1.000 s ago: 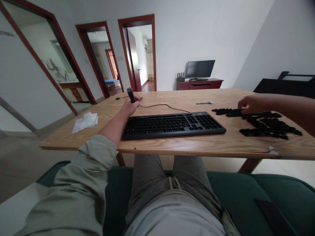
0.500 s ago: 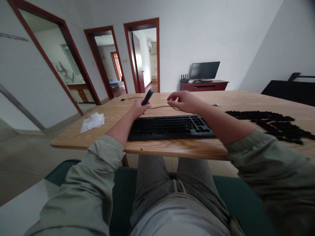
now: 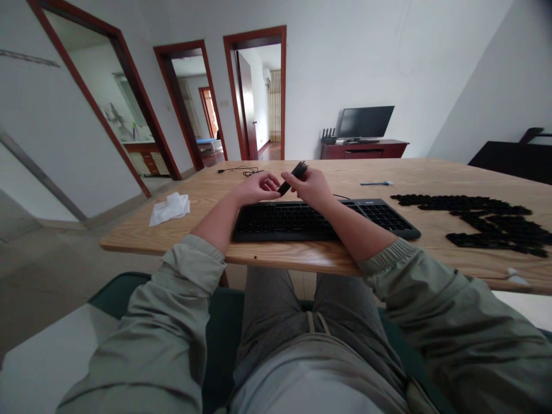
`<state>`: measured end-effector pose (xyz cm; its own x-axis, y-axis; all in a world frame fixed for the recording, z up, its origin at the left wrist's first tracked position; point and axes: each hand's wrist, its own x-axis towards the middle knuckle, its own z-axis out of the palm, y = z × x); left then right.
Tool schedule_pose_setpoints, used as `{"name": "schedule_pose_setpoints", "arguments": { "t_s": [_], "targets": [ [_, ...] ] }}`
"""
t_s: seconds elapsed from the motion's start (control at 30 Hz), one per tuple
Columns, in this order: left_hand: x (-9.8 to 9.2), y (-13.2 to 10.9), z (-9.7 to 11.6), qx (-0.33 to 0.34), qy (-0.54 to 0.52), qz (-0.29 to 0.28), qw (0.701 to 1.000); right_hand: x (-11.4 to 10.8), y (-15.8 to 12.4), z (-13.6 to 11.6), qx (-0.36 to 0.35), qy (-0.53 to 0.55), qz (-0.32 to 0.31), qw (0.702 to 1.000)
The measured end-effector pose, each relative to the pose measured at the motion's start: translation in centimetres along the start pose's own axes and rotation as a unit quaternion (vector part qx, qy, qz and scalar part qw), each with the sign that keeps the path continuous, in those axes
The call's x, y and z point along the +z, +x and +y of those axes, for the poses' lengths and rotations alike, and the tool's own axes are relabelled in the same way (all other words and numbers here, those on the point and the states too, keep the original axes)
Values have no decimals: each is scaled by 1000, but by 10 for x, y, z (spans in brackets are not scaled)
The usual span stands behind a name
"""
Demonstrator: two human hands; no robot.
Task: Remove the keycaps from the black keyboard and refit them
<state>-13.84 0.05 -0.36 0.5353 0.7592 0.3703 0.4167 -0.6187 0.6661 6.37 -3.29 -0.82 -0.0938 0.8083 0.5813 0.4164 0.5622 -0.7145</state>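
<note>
Head view: both hands hold a black device.

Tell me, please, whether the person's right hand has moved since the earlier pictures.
Yes. The right hand has moved left: from beyond the right end of the black computer keyboard to above its middle.
</note>
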Motion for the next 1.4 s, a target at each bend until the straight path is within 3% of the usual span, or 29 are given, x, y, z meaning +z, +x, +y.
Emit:
{"name": "schedule_pose_setpoints", "arguments": {
  "t_s": [0.3,0.7,1.03,1.3,1.4],
  "targets": [
    [-9,-8,5,-38,113,-65,991,1,-2,4,51,23,8,998],
    [-12,-10,3,-48,130,-98,986,5,-3,1,64,9,4,998],
    [-14,-13,5,-39,128,-110,985,6,-3,4,22,-54,-12,998],
    [-17,-14,4,-50,162,-114,979,26,6,-7,-27,-123,22,992],
    [-17,-13,3,-50,157,-115,980,26,2,-12,-56,-156,8,986]
  ]
}}
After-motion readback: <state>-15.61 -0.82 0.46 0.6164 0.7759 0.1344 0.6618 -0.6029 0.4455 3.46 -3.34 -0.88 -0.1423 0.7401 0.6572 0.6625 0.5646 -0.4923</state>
